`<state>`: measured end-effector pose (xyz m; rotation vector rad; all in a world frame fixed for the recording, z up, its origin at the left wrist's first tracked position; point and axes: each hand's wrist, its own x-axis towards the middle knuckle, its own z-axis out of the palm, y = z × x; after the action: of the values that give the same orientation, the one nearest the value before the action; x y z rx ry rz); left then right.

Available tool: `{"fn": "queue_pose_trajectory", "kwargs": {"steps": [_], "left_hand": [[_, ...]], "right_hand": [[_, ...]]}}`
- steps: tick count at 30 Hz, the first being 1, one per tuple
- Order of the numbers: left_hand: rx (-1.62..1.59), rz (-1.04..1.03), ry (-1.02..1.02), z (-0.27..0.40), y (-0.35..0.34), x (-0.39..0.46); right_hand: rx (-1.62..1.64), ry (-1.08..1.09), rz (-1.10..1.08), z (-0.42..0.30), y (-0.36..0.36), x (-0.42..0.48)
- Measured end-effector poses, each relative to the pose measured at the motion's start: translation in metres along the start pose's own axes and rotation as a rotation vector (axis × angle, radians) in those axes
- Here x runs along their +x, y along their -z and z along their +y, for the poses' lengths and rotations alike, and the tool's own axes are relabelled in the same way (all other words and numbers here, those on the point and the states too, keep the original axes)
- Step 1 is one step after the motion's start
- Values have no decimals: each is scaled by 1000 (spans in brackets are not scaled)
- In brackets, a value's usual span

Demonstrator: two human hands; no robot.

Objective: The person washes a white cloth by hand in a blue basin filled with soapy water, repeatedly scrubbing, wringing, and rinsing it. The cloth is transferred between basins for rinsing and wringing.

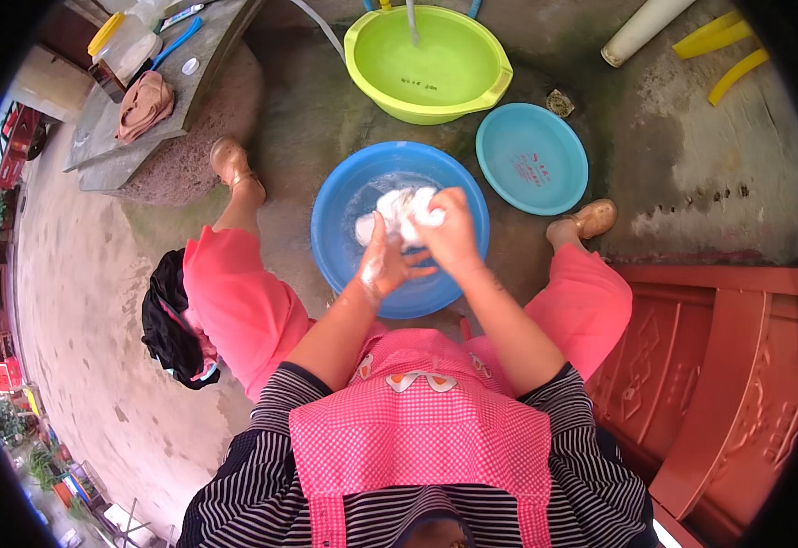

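Note:
A bunched white cloth with suds on it is held over the round blue plastic basin in front of me. My right hand grips the right end of the cloth with bent fingers. Below the cloth's left part is my left hand, its thumb up against the fabric and its fingers spread to the right. White foam clings to the left wrist. Soapy water shows in the basin around the cloth. The motion blurs the fingertips, and my hands hide part of the cloth.
Beyond the basin stands a lime-green tub of water with a hose in it. A turquoise basin lies to its right. Dark clothes are heaped by my left leg. A stone slab bears a pinkish-brown cloth and a jar. Red metal panels lie right.

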<state>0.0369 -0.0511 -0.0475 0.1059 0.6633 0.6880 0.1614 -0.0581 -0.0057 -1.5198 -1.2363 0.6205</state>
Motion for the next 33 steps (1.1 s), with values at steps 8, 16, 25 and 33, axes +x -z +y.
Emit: {"fn": "queue_pose_trajectory", "kwargs": {"steps": [8, 16, 25, 33], "left_hand": [[-189, -229, 73, -1, 53, 8], [-69, 136, -125, -11, 24, 21], [-311, 183, -55, -10, 13, 27], [-514, -535, -242, -25, 91, 69]], "right_hand": [[-54, 540, -394, -48, -32, -72], [-628, 5, -49, 50, -35, 3], [-376, -420, -123, 54, -34, 37], [-252, 63, -8, 38, -63, -26]]}}
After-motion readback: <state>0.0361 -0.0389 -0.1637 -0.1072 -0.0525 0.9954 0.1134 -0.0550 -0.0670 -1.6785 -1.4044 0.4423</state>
